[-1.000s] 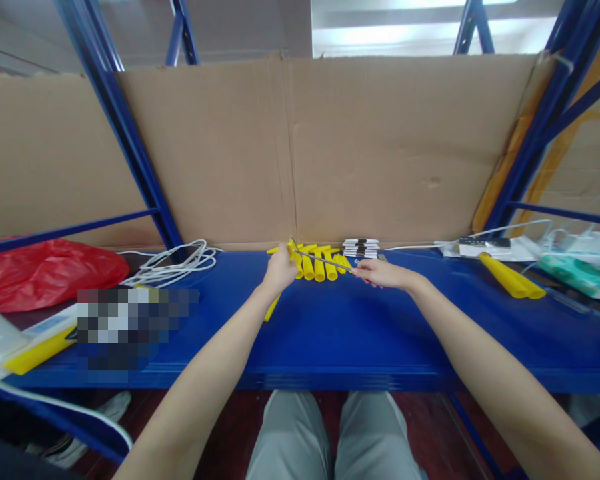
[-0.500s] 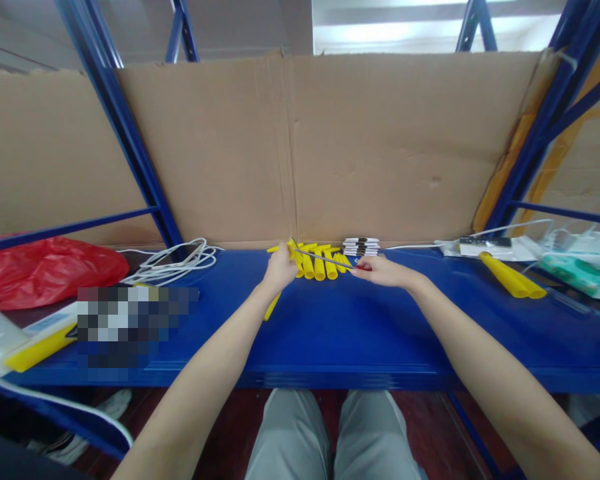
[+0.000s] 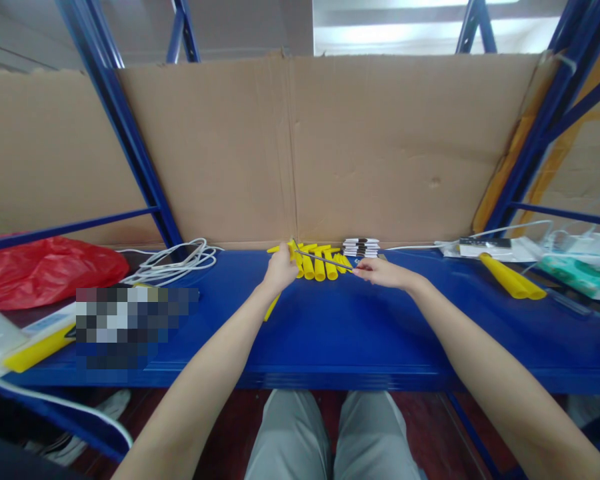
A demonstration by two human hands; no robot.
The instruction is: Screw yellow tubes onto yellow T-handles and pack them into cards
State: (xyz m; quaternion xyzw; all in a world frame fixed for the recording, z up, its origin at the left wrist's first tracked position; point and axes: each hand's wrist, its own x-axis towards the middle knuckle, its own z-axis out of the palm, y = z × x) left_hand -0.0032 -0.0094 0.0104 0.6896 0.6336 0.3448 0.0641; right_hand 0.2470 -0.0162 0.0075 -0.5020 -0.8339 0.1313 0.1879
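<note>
Near the back of the blue tabletop (image 3: pixel 330 327), my left hand (image 3: pixel 279 265) is closed around a yellow plastic piece (image 3: pixel 293 251). A thin metal rod (image 3: pixel 325 260) slants across from that piece to my right hand (image 3: pixel 377 272), whose fingers pinch its near end. The rod's far tip meets the yellow piece; whether it is inside cannot be made out. Several yellow cone-shaped tubes (image 3: pixel 319 268) lie in a row just beneath the rod. Another narrow yellow piece (image 3: pixel 272 308) sticks out below my left wrist.
A stack of small white-and-black packs (image 3: pixel 361 247) sits behind my right hand. White cable (image 3: pixel 180 261) lies coiled at left beside a red plastic bag (image 3: pixel 55 270). Two yellow tubes (image 3: pixel 515 279) rest at right. Cardboard (image 3: pixel 380 147) walls off the back.
The rod and the fingers of my right hand have shifted very slightly. My left hand stays in place on the yellow piece.
</note>
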